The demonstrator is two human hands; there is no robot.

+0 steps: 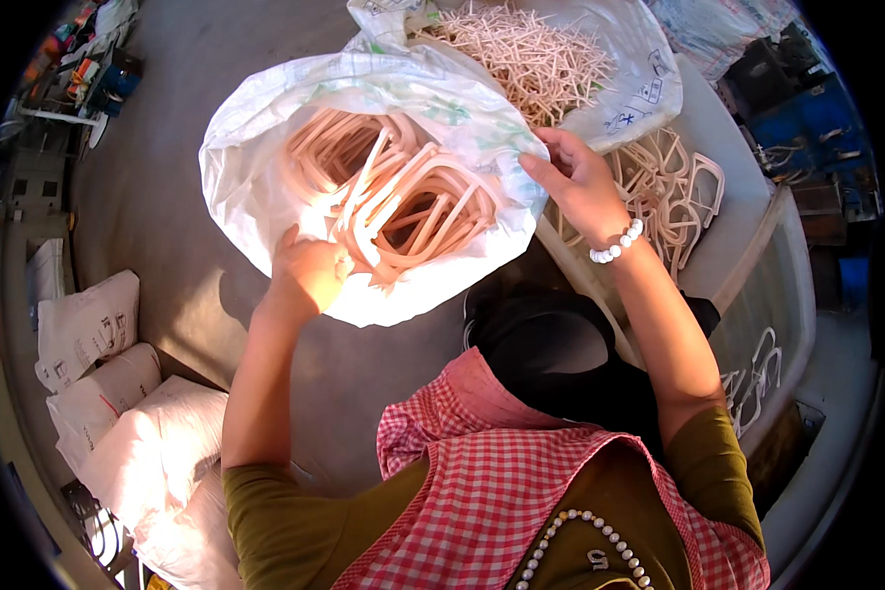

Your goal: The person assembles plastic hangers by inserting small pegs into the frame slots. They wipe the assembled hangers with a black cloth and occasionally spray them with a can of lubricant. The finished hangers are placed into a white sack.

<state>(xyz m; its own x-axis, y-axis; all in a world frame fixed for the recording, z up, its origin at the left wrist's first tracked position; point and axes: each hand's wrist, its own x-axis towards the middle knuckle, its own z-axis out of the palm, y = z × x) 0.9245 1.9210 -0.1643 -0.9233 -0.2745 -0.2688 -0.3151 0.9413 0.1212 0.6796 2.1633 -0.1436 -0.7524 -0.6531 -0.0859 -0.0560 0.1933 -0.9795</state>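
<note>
A white woven plastic bag [241,147] stands open before me, its mouth spread wide. Inside lie stacked pale pink bent plastic loops [413,202], in two bunches side by side. At the bag's near left edge is my left hand [310,275], its fingers curled closed beside the loops; what they grip is hidden. My right hand [582,187], with a white bead bracelet [617,242] on the wrist, pinches the bag's right rim between thumb and fingers.
Behind, another open bag [649,93] holds many thin pink sticks [521,59]. To the right, a pale bin [747,231] contains loose curved pieces [659,187]. Full white sacks [157,442] are piled at the left. Blue machinery [816,128] stands far right.
</note>
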